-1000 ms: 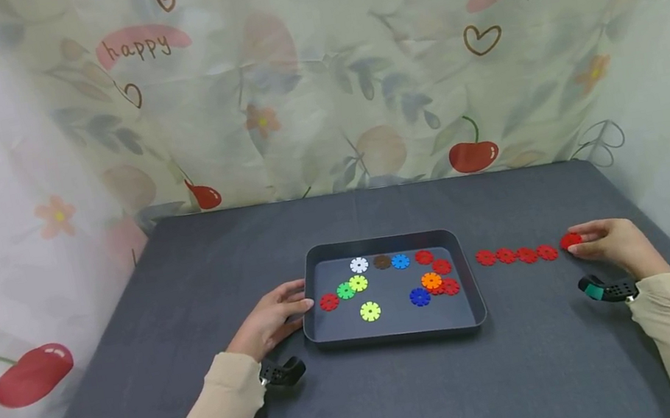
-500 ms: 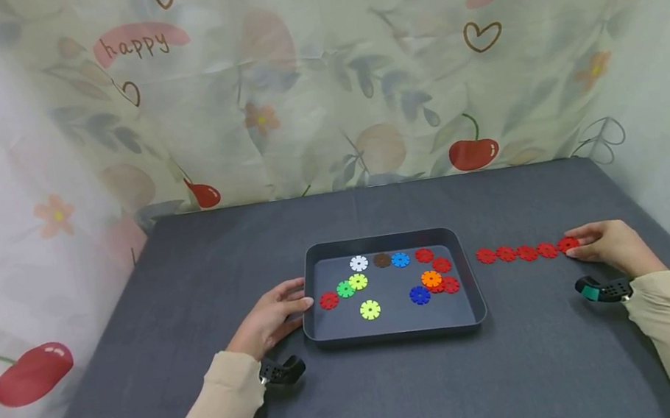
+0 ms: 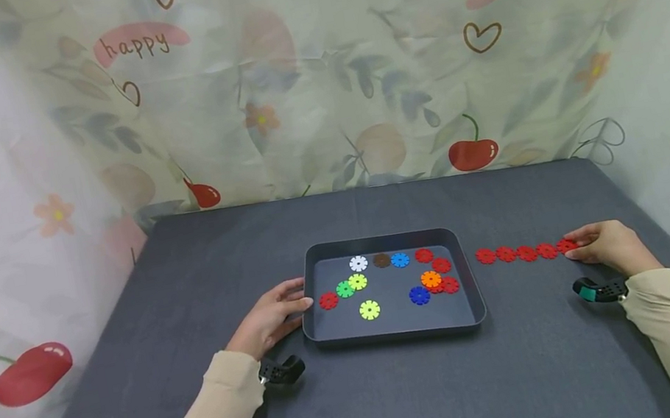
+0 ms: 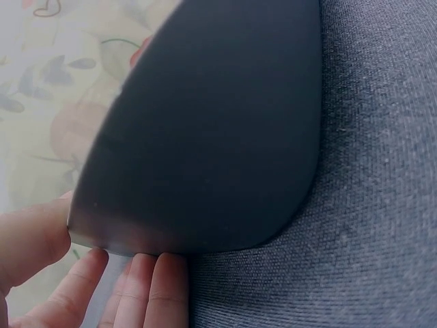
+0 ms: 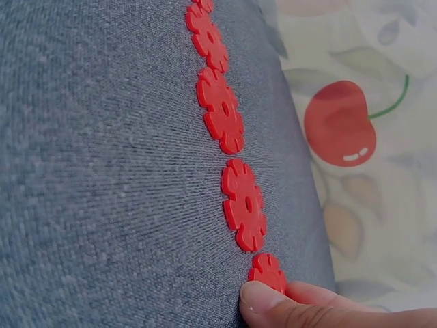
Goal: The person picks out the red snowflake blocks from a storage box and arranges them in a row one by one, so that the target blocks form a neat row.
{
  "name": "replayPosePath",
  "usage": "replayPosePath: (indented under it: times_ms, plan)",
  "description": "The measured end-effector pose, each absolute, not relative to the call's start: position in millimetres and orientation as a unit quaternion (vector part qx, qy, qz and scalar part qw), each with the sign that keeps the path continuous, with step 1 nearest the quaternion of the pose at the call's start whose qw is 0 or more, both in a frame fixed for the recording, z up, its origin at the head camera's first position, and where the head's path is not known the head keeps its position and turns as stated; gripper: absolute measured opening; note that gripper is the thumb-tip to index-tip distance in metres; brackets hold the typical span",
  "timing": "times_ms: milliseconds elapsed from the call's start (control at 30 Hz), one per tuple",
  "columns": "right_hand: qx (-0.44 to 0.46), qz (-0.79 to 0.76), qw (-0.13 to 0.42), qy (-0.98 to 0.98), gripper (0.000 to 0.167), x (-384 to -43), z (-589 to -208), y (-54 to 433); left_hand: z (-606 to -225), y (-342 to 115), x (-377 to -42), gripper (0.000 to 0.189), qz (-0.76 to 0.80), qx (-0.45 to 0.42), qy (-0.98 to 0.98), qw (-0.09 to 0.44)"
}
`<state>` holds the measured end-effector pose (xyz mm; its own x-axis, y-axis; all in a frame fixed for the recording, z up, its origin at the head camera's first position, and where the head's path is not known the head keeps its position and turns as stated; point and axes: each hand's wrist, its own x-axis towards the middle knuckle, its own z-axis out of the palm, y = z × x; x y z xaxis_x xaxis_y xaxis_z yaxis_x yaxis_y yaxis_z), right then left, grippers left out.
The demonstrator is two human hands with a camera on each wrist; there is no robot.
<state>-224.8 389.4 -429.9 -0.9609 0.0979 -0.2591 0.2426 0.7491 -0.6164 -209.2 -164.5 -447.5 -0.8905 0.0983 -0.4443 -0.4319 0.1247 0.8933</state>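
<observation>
My left hand point(image 3: 271, 319) grips the left end of a dark shallow tray point(image 3: 392, 340), thumb at the rim. The left wrist view shows the tray's outer wall point(image 4: 205, 130) with fingertips point(image 4: 167, 280) against its end. At the right, my right hand point(image 3: 614, 246) pinches a red notched disc point(image 5: 266, 271) between thumb and fingers, down at the cloth. That disc is the right end of a row of red notched discs point(image 3: 527, 253); in the right wrist view a small gap parts it from the neighbouring disc point(image 5: 244, 205).
Inside the tray lie loose notched discs: white point(image 3: 358, 264), brown point(image 3: 381, 261), light blue point(image 3: 400, 259), dark blue point(image 3: 420, 295), green point(image 3: 345, 289), orange point(image 3: 431, 279), yellow point(image 3: 369, 310) and several red. A printed curtain point(image 3: 318, 115) hangs behind the grey cloth-covered table point(image 3: 410, 405).
My right hand has moved slightly left, bringing the red disc in beside the end of the row. The left hand and the tray look unmoved.
</observation>
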Motion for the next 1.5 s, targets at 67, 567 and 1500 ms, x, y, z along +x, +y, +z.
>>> replayPosePath:
  times_ms: [67,567,1500]
  plan:
    - [0.091,-0.342,0.106,0.929,0.062,-225.2,-430.3,389.4,-446.9,-164.3,-209.3,0.060,0.653,-0.115,0.720,0.203]
    - [0.095,-0.353,0.112,0.924,0.062,-225.9,-431.8,391.0,-447.7,-164.4,-209.4,0.060,0.653,-0.118,0.720,0.203]
    - [0.081,-0.368,0.122,0.918,0.063,-225.4,-431.1,393.8,-447.4,-163.6,-209.5,0.063,0.652,-0.123,0.720,0.203]
